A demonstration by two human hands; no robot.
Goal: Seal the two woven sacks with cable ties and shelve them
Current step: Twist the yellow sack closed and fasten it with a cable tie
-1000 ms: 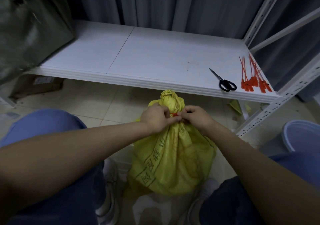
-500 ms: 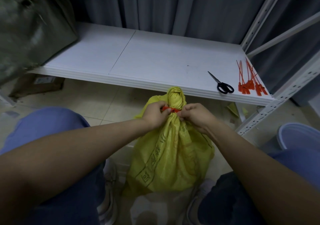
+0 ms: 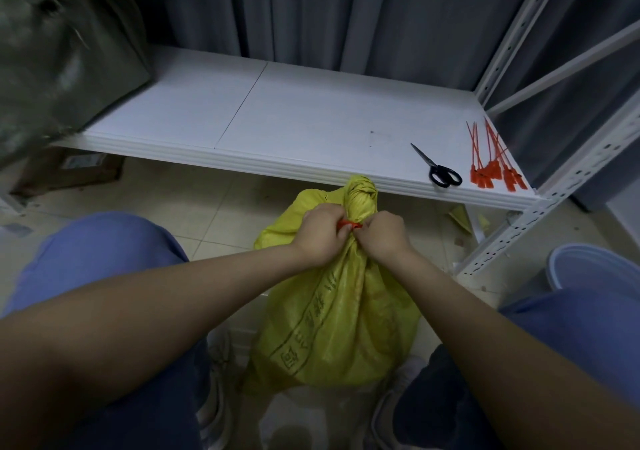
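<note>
A yellow woven sack (image 3: 341, 325) with dark printed characters stands on the floor between my knees, its neck gathered into a twisted top. A red cable tie (image 3: 349, 225) runs around that neck. My left hand (image 3: 320, 233) pinches the tie from the left and my right hand (image 3: 382, 236) pinches it from the right, both pressed against the neck. The white shelf (image 3: 298, 127) lies just beyond the sack. A grey-green sack (image 3: 52, 58) sits at the shelf's left end, partly out of view.
Black-handled scissors (image 3: 437, 168) and a bundle of spare red cable ties (image 3: 491, 169) lie at the shelf's right front corner. A perforated white upright (image 3: 554, 200) slants at the right. A blue bucket (image 3: 595, 269) stands on the floor at the right.
The red tie now shows around the sack's neck between my fingers. Both hands stay at the neck, and the view has shifted slightly.
</note>
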